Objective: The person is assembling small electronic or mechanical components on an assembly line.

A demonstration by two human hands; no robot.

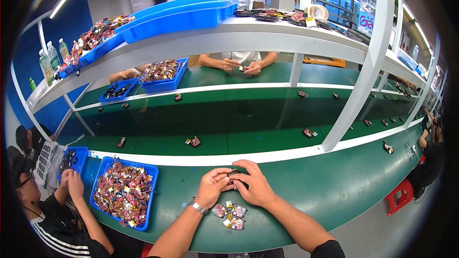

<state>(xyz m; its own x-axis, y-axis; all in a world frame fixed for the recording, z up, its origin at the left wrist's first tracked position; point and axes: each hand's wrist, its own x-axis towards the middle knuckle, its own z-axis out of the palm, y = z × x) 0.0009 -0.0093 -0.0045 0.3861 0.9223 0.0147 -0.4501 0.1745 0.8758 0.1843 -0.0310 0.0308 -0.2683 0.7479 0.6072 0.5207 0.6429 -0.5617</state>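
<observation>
Over the green workbench (330,186), my left hand (213,186) and my right hand (254,187) meet at a small dark casing (233,174). Fingertips of both hands close on it from either side and cover most of it. A metal-band watch circles my left wrist. Just below the hands lies a cluster of small dark-edged units (230,216) with red, white and yellow parts. To the left of my left hand stands a blue tray (154,181), heaped with small red, yellow and white electronic pieces.
A co-worker (52,220) sits at the left, hands beside a smaller blue tray (82,159) of black parts. A conveyor belt (248,136) carrying scattered units runs beyond the white rail. Grey shelf posts (356,81) rise from it. Across it, another person's hands (243,66) hold a small piece.
</observation>
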